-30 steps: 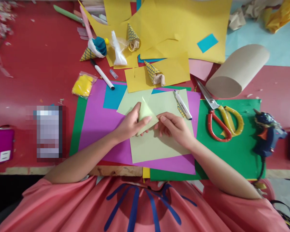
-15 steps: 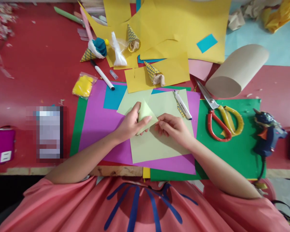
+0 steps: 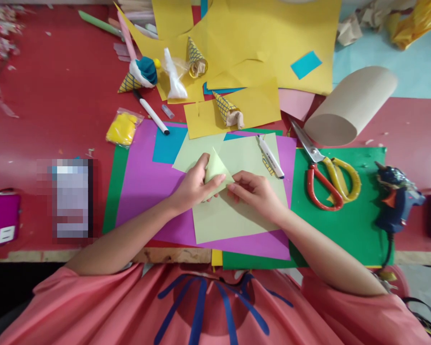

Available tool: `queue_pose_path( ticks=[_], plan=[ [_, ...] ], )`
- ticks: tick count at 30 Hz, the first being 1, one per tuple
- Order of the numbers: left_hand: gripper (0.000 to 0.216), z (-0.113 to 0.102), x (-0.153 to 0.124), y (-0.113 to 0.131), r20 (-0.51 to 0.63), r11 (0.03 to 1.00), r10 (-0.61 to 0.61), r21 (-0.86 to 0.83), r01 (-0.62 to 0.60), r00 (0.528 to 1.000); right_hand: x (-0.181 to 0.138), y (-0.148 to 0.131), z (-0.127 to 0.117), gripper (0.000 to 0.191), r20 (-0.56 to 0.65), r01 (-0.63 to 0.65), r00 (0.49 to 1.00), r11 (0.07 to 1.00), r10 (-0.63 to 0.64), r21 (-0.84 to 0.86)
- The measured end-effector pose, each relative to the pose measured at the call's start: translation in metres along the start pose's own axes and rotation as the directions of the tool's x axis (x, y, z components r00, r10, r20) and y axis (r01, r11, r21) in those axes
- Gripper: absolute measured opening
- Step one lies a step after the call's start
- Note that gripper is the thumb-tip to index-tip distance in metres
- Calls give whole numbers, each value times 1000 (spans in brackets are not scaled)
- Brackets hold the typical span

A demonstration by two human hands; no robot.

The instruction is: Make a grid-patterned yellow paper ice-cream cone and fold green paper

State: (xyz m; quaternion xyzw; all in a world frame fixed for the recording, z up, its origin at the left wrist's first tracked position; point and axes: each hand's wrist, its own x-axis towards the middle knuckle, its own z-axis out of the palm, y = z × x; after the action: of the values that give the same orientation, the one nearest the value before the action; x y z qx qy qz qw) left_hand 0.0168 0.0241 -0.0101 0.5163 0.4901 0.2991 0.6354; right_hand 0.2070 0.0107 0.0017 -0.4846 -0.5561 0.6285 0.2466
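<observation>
A pale green piece of paper [image 3: 216, 167], curled into a cone shape, is held over the middle of the work area. My left hand [image 3: 197, 184] grips it with the thumb across its front and the fingers behind. My right hand [image 3: 253, 191] pinches the paper's right corner between thumb and fingertips. Below both hands lies a flat pale green sheet [image 3: 233, 223] on a purple sheet [image 3: 158, 215]. A white marker [image 3: 270, 157] rests on the green sheet, up and right of my right hand.
Scissors [image 3: 321, 163], a cardboard tube [image 3: 350, 108] and a glue gun [image 3: 395, 201] lie to the right. Patterned paper cones [image 3: 225, 109], yellow sheets [image 3: 273, 43] and a second marker [image 3: 153, 113] lie farther back. At left are a bag of yellow material [image 3: 122, 128] and a phone [image 3: 73, 199].
My right hand has moved slightly left, its fingertips now closer in on the paper's corner. My left hand keeps its hold. The whole view has shifted very slightly.
</observation>
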Motion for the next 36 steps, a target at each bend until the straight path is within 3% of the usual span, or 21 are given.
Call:
queue_pose_path(
  ticks=[14,20,25,36],
  plan=[
    [36,1,0,0,-15,998,6,60,-5,1000,-1,-4,-1,29,25,37,999,997,-36,-63],
    [29,-1,-1,0,47,1000,5,-17,-4,999,-2,-3,-4,27,-46,76,996,997,-75,17],
    [23,-4,1,3,11,997,79,-25,-79,997,0,0,-9,26,-128,114,986,990,-103,81],
    [26,-6,-1,11,-28,973,183,146,-177,983,-1,2,-10,25,-148,134,981,991,-128,26]
  ],
)
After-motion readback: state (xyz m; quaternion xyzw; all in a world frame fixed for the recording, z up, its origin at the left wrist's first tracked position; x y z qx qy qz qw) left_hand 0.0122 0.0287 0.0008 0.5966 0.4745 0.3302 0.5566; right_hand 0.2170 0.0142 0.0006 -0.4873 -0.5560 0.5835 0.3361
